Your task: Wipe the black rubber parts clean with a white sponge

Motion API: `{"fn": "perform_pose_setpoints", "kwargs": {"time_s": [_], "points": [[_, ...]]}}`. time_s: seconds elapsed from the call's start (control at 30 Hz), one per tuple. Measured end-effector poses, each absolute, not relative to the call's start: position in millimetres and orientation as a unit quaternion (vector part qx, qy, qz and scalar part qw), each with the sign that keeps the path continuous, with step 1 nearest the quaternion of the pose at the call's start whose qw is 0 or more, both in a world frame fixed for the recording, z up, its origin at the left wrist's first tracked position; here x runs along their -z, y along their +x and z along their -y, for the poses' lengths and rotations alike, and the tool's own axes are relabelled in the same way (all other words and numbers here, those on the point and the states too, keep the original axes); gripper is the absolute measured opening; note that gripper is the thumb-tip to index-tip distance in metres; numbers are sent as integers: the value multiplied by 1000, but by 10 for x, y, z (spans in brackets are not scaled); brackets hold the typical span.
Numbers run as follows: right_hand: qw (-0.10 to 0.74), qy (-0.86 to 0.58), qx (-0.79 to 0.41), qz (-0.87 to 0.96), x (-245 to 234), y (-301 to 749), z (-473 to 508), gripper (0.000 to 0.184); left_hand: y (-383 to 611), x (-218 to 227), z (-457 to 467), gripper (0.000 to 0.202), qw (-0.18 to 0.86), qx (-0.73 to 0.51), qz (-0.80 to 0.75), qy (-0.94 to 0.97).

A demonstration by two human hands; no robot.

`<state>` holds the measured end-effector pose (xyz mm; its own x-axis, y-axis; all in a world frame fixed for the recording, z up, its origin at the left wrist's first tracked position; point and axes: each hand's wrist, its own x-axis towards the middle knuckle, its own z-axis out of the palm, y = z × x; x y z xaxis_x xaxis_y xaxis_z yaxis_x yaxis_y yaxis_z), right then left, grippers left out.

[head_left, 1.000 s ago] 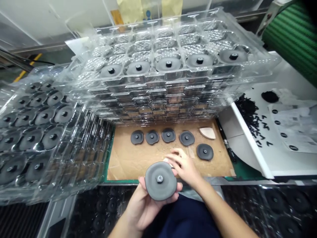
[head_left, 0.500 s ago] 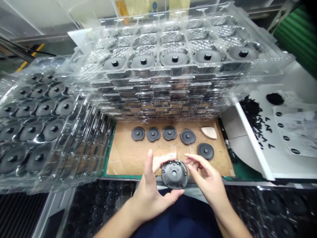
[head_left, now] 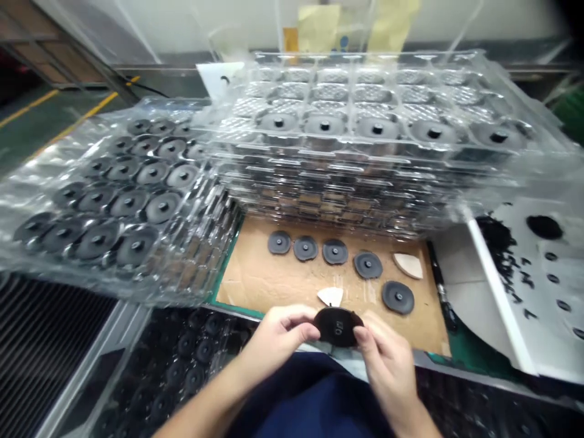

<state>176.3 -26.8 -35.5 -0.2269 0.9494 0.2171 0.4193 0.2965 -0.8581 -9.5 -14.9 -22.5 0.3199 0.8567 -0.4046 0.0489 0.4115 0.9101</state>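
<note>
Both hands hold one dark rubber disc (head_left: 338, 326) low over the front edge of the brown cardboard mat (head_left: 269, 283). My left hand (head_left: 280, 331) pinches its left rim with curled fingers. My right hand (head_left: 387, 359) grips its right rim. The disc's flat underside with a moulded mark faces up. Just beyond it a white wedge-shaped piece (head_left: 331, 296) lies on the mat. Several more discs (head_left: 334, 252) lie in a row farther back, and one disc (head_left: 398, 297) sits apart at the right.
A tall stack of clear plastic trays (head_left: 365, 158) with discs in its front row stands behind the mat. Another tray stack (head_left: 114, 201) full of discs is at the left. At the right are a white tray (head_left: 506, 292) with black scraps and a second white wedge (head_left: 409, 265).
The disc has been turned over from hub-up to underside-up, and both hands now pinch its rim. The white wedge now lies on the mat. The view has swung to the left.
</note>
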Motion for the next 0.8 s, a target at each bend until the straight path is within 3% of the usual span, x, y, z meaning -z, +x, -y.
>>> {"fn": "perform_pose_setpoints", "kwargs": {"time_s": [0.1,0.2,0.3,0.43,0.63,0.8], "points": [[342,-440,-384,737,515,1541,470,36,-392,346,215,25,678,-274,-522,438],[224,-361,-409,808,731,1437,558,34,-813,504,459,31,654,-234,-575,432],[117,-293,-392,864,955,1398,469,31,-1296,690,914,24,599,-171,-664,413],[13,-319,-374,871,1152,1283,263,33,-1979,971,1809,29,483,-85,-810,321],[-56,-331,-352,874,1281,1083,108,37,-2679,1339,3299,34,361,15,-923,128],[-158,-351,-437,813,1466,1185,-70,42,-2916,1573,4107,33,300,33,-952,43]]}}
